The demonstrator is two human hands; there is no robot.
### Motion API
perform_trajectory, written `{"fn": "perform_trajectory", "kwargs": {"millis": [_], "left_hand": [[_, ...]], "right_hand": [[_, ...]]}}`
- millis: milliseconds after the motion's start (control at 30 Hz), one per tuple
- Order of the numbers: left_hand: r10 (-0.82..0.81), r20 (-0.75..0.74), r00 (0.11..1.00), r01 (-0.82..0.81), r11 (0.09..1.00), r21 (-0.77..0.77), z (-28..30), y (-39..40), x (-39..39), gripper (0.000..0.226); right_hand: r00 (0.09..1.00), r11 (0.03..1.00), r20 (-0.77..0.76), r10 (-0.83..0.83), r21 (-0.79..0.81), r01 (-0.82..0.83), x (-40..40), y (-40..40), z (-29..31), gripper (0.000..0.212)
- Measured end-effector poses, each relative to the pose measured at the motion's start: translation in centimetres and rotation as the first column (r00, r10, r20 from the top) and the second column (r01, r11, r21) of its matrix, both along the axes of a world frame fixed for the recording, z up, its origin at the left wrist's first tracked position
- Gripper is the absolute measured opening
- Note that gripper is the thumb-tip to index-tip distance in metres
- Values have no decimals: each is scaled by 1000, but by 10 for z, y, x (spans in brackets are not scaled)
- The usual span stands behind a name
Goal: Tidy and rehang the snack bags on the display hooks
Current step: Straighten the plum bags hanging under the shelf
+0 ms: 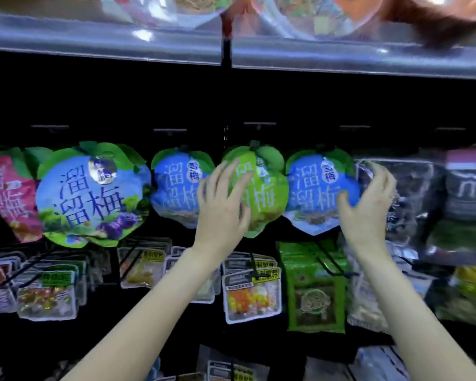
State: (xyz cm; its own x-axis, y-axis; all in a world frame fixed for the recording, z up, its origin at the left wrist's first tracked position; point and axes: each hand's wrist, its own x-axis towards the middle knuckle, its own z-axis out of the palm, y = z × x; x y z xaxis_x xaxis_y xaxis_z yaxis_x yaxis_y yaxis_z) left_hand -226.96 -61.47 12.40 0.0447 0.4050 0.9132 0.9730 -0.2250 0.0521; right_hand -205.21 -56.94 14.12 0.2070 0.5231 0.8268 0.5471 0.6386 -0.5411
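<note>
A row of apple-shaped snack bags hangs on black hooks: a large blue bag (91, 193) at the left, a smaller blue bag (173, 185), a green bag (264, 193) in the middle and another blue bag (313, 188) right of it. My left hand (221, 204) is raised with spread fingers in front of the green bag's left side. My right hand (368, 204) has loosely curved fingers at the right edge of the right blue bag, between it and a dark clear bag (407, 193). Neither hand plainly grips anything.
A pink bag (8, 193) hangs at the far left. A metal shelf rail (94, 42) with bowls of noodles runs overhead. Below hang small clear packs (252, 292), a green box-like bag (316, 287) and pale bags. More bags (467, 188) hang at the right edge.
</note>
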Motion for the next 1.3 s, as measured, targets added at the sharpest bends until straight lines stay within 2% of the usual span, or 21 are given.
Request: {"fn": "perform_trajectory", "kwargs": {"millis": [67,133,267,333,400,467,567,700,867,933,1000,1067,1100,1200,1300], "left_hand": [[71,-67,995,-72,997,-2,-2,12,18,50],[131,-115,985,-134,991,-19,-4,20,32,50],[225,-127,966,-234,970,-62,-11,32,44,51],[261,-125,957,-271,960,-69,-14,36,46,53],[292,-124,948,-302,951,-71,-16,38,48,54],[321,-128,939,-331,942,-65,-16,39,50,56],[346,-138,928,-356,933,-52,-16,38,50,56],[347,-103,932,-353,935,-46,-16,39,53,53],[274,-26,961,-275,961,-36,-18,37,54,49],[152,82,985,-153,988,1,-15,31,53,45],[-49,256,966,39,998,44,-11,21,53,40],[-256,432,865,245,966,81,-7,5,49,38],[-308,501,809,295,949,107,-6,-3,45,38],[-313,617,722,258,949,181,-3,-24,19,30],[-355,674,647,269,934,234,2,-41,-21,28]], "right_hand": [[994,972,50,102,-217,-89,23,16,-1,67],[980,939,88,178,-313,-142,35,30,-2,75],[958,925,110,263,-311,-218,41,43,5,73],[942,904,88,322,-326,-279,38,42,10,65],[922,907,152,357,-294,-303,36,38,13,52],[913,926,224,342,-249,-285,41,34,23,42],[899,975,379,219,-119,-187,65,26,52,34],[793,984,582,180,-102,-149,93,4,92,33],[637,943,703,317,-165,-288,91,-26,95,29],[618,919,691,376,-194,-342,82,-30,84,28],[631,890,642,436,-203,-409,68,-26,73,28],[645,851,579,499,-188,-490,51,-21,66,28],[646,829,548,531,-178,-531,42,-21,63,29],[643,762,440,627,-177,-623,11,-23,57,32],[624,672,252,740,-233,-703,-32,-24,50,36]]}}
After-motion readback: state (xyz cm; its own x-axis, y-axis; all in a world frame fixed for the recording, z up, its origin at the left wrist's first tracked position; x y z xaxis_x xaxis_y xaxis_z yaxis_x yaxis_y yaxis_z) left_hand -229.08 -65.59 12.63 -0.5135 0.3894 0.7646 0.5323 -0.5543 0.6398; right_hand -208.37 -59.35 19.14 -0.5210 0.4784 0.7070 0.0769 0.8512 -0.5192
